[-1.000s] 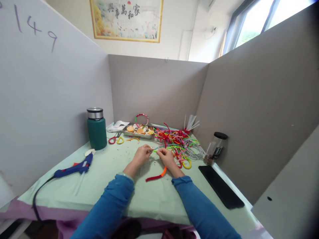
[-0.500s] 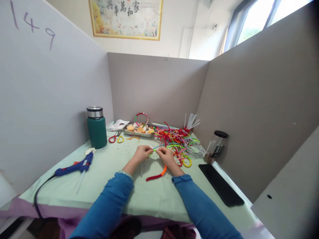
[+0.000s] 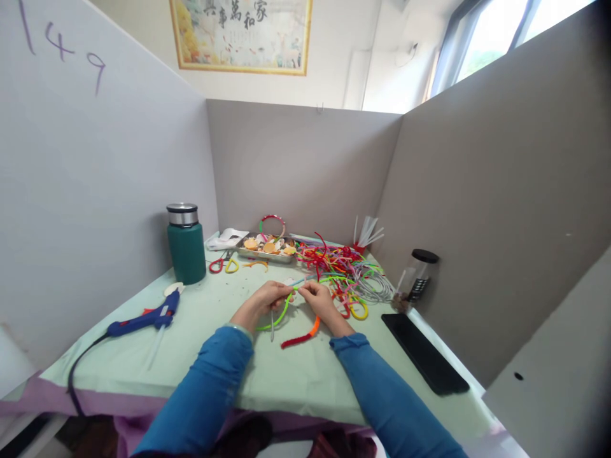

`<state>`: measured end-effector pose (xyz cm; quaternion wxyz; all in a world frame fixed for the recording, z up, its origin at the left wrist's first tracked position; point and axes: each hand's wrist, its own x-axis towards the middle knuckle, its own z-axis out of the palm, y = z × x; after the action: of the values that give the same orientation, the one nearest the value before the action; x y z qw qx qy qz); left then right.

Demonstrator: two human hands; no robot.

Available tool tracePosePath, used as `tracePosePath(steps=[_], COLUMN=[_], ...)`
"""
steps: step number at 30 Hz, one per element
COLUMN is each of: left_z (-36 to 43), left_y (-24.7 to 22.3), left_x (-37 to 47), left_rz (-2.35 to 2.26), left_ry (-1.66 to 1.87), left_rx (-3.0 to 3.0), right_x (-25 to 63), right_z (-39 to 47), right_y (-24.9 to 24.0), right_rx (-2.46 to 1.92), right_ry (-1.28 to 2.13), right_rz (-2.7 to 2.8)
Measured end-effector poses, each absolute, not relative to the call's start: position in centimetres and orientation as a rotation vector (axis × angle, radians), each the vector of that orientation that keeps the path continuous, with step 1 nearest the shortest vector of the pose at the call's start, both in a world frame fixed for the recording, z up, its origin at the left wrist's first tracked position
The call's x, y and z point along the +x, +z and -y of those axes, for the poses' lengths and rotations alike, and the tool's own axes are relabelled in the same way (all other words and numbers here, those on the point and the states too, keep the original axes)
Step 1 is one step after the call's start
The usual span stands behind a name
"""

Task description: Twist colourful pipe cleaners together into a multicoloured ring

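Pinching a bright green fuzzy stem point(image 3: 285, 312) between narrowed, closed fingertips of left hand point(image 3: 268, 296) and right hand point(image 3: 319, 298) — over the middle of a pale green tabletop point(image 3: 191, 362), nearer the wearer than a tangle of colored stems point(image 3: 346, 264). Running roughly left to right between the hands, then bending nearer the wearer and pointing leftward at the left wrist. Below: a grey strand point(image 3: 272, 327) pointing toward the wearer and — by the right hand — an orange-and-red stem point(image 3: 303, 340), red end leftward.
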<state>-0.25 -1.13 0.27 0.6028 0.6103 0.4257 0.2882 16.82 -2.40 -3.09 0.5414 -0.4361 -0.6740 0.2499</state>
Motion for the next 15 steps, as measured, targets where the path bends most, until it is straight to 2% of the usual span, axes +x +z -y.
tracePosePath(steps=[5, 15], left_z=[1.27, 1.04], left_y=[0.46, 0.61], left_x=[-0.24, -0.18], left_rz=[-0.959, -1.12], left_ry=[0.644, 0.783], left_rx=[1.35, 1.654], right_x=[16.84, 16.98], right_z=[2.3, 2.17], right_y=[-3.18, -3.3], right_rx=[-1.048, -1.103], right_ry=[0.592, 0.544], right_rz=[1.607, 1.59])
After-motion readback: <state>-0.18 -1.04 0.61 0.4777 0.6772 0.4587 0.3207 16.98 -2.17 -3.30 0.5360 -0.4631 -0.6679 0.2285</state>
